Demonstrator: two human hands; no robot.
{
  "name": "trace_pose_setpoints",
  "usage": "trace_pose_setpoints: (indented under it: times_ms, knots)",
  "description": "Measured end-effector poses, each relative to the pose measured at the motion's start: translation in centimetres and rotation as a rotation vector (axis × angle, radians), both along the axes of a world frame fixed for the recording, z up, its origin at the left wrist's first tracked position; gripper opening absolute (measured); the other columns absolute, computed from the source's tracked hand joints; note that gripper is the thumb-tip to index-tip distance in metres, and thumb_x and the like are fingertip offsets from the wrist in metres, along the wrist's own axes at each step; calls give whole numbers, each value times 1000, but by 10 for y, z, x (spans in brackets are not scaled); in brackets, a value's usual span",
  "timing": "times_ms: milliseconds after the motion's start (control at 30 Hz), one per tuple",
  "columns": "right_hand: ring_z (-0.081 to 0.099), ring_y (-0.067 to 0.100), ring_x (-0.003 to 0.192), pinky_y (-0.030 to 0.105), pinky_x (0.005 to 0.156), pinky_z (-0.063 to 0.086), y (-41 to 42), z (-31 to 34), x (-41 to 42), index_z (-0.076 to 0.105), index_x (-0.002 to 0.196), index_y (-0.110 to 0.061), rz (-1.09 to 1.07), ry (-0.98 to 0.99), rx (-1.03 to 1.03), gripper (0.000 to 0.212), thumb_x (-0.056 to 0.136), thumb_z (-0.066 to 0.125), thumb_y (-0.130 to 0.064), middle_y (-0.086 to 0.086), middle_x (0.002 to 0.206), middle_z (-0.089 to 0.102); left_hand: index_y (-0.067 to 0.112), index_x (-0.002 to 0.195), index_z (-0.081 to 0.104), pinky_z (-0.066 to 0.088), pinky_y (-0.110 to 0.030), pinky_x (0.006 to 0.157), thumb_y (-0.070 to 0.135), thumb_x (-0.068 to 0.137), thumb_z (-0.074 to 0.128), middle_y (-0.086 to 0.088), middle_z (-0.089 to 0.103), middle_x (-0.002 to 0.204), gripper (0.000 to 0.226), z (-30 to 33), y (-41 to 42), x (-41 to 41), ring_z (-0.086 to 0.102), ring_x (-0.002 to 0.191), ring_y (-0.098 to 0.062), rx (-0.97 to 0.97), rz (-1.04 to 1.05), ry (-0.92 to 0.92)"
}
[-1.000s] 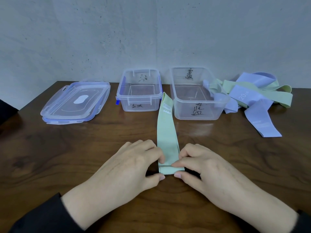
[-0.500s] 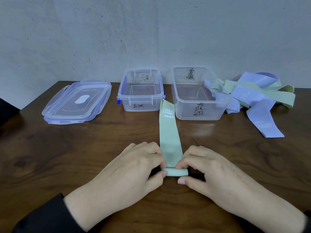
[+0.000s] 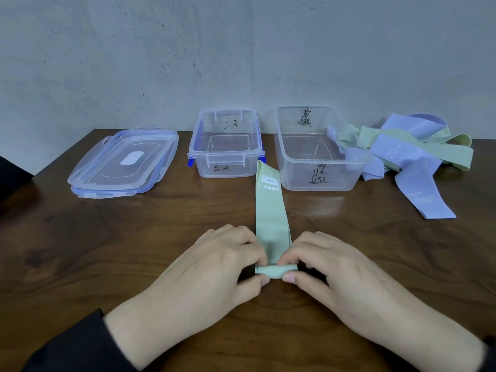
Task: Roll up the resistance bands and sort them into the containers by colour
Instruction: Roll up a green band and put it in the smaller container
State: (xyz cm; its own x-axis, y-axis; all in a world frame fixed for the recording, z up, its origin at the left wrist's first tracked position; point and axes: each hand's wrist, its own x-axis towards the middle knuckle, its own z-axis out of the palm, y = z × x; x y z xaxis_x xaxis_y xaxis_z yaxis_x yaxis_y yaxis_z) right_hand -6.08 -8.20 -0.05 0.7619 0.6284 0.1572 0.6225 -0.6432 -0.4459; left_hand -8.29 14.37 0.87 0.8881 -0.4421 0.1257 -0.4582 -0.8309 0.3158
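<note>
A pale green resistance band [image 3: 270, 208] lies stretched away from me on the dark wooden table, its near end wound into a small roll. My left hand [image 3: 214, 267] pinches the roll's left end between thumb and fingers. My right hand [image 3: 330, 269] pinches its right end the same way. Behind the band stand two clear plastic containers with handwritten marks: a smaller one [image 3: 225, 169] and a larger one [image 3: 316, 181]. Both look empty. A heap of lilac and green bands [image 3: 410, 157] lies at the back right.
Two clear lids with blue clips [image 3: 120, 162] are stacked at the back left. A grey wall closes off the far table edge. A dark shape sits at the left border. Bare wood [image 3: 107, 251] spreads to the left of my hands.
The flat folded end of the green band has become a small roll under my fingers, and the band's far end has slid a little nearer to me.
</note>
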Motion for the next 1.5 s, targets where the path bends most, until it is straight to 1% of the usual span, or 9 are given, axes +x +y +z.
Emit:
trace_pose_setpoints:
  times_ms: [167,267,400,600,833,1033,1233,1367,1500]
  knots:
    - [49,3,106,21,87,45,-1,-1,2,65,111,-43,-20,-6,-18,29,88,53,-55,-26,105,49,38,106,64,42,-27,91,52,93,48,24,50,110,25,0,-1,0,46,99,-2,0,-1,-3]
    - [48,3,105,21,88,45,1,-6,2,65,114,-42,-40,-18,-22,30,88,57,-53,-26,105,49,38,111,61,44,-26,90,53,89,51,23,54,107,28,-1,-2,0,49,96,-1,-35,29,-33]
    - [46,2,101,21,84,46,3,-5,1,66,113,-39,-40,-43,-23,33,92,45,-52,-25,104,46,40,103,59,44,-28,87,57,83,55,24,52,104,27,-2,-3,2,48,92,-1,-4,40,-35]
    - [44,3,99,22,85,45,5,-4,0,64,117,-40,-17,-42,-50,37,95,36,-51,-25,101,43,41,101,62,44,-27,86,58,85,49,24,49,105,27,-2,-2,1,47,94,-2,12,32,-29]
    - [47,3,104,22,88,44,2,-3,2,57,108,-45,-19,-5,-24,22,89,55,-54,-25,104,48,40,108,64,42,-27,89,55,92,45,24,48,109,29,0,-3,-1,46,99,-2,13,34,-26]
    - [46,2,104,22,87,44,3,-5,1,62,111,-41,-32,-34,-17,22,94,48,-48,-26,104,45,43,103,54,40,-23,89,59,84,49,25,47,108,25,0,-3,0,45,98,-1,-23,61,-7]
    - [48,3,104,22,88,44,2,-4,1,60,116,-41,-39,-25,-14,26,95,48,-48,-25,104,48,41,107,61,40,-24,92,55,90,52,25,49,112,24,-1,-2,2,46,102,-1,-15,63,-1]
    - [48,3,107,22,88,45,3,-5,3,59,110,-43,-47,-18,-12,23,90,52,-52,-26,107,48,40,109,64,39,-27,93,52,92,51,24,49,110,25,-2,-1,3,46,100,-1,-32,60,-2]
    - [48,5,104,23,87,46,5,-7,4,63,112,-40,-66,-33,-7,25,90,53,-49,-24,105,48,38,114,65,39,-25,95,55,90,46,24,50,113,35,-3,-1,4,46,102,0,-33,78,3]
